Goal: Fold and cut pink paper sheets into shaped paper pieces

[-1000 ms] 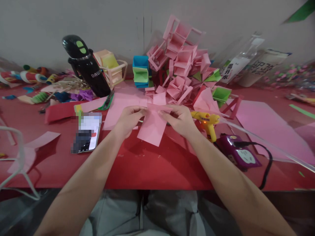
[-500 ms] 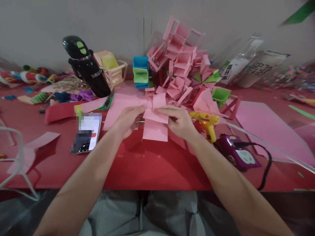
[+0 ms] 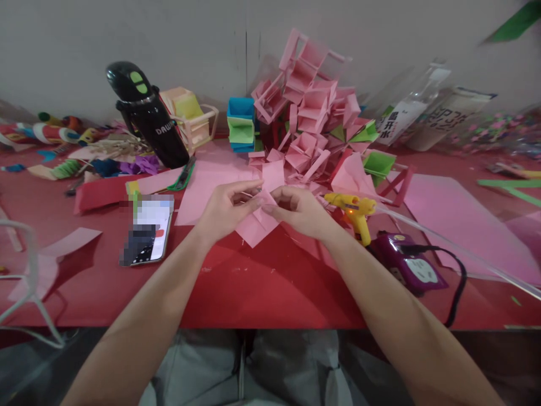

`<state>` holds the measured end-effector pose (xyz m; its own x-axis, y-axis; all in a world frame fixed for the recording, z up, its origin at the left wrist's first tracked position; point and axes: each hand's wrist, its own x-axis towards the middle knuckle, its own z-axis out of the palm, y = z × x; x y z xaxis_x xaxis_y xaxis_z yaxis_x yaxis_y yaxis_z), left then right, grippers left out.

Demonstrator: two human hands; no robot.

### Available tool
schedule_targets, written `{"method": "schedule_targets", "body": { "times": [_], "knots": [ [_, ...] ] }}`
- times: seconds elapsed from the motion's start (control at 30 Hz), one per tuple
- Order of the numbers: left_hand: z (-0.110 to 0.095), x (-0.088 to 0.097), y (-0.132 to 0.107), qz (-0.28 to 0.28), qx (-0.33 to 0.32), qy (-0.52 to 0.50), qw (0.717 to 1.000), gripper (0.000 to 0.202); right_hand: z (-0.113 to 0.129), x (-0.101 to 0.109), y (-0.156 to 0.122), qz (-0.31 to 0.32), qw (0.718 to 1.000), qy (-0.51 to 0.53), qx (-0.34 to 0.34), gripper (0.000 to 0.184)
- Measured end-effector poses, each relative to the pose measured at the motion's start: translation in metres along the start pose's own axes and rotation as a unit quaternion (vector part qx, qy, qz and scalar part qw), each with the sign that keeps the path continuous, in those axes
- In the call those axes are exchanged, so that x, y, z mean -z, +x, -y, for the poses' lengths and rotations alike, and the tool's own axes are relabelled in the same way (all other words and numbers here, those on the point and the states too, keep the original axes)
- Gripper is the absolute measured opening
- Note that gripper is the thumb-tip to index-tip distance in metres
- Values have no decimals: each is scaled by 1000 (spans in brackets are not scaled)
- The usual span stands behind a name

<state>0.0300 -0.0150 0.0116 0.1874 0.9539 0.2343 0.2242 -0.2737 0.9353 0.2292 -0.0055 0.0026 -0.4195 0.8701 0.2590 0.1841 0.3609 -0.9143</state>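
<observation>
Between my two hands is a piece of pink paper [image 3: 255, 230], partly folded and turned so one corner points toward me. My left hand [image 3: 228, 208] pinches its upper left side between thumb and fingers. On the upper right side, my right hand [image 3: 298, 210] grips it the same way. My fingers hide part of the fold. Just behind the hands lies a pink paper strip [image 3: 274, 172]. To the right of my right hand sits a yellow hot glue gun [image 3: 355, 211] with a small orange light.
Pink folded-paper chairs [image 3: 310, 101] are piled at the back. A black flask [image 3: 152, 118] stands behind a phone [image 3: 152, 231] on the left. A purple power socket [image 3: 408, 262] with a black cable lies right, before large pink sheets [image 3: 456, 214]. A bottle [image 3: 408, 110] leans near the wall.
The pink paper has been turned from lying square to cornerwise. My hands have drawn closer together around it, and the left thumb now presses on its front.
</observation>
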Motion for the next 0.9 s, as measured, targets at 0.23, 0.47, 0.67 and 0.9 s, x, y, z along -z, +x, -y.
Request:
{"method": "schedule_targets", "body": {
  "times": [0.23,0.47,0.67,0.9],
  "knots": [
    [-12,2,-3,-30,30,37,998,22,-4,1,2,-28,993,99,-61,27],
    [-9,1,-3,-18,-2,53,998,17,-2,-1,1,-4,993,106,-55,31],
    [-19,2,-4,-30,19,46,998,17,-2,0,0,-7,992,118,-41,32],
    [-15,1,-4,-34,31,21,999,15,-2,-1,1,-9,990,127,-55,31]
  ]
}}
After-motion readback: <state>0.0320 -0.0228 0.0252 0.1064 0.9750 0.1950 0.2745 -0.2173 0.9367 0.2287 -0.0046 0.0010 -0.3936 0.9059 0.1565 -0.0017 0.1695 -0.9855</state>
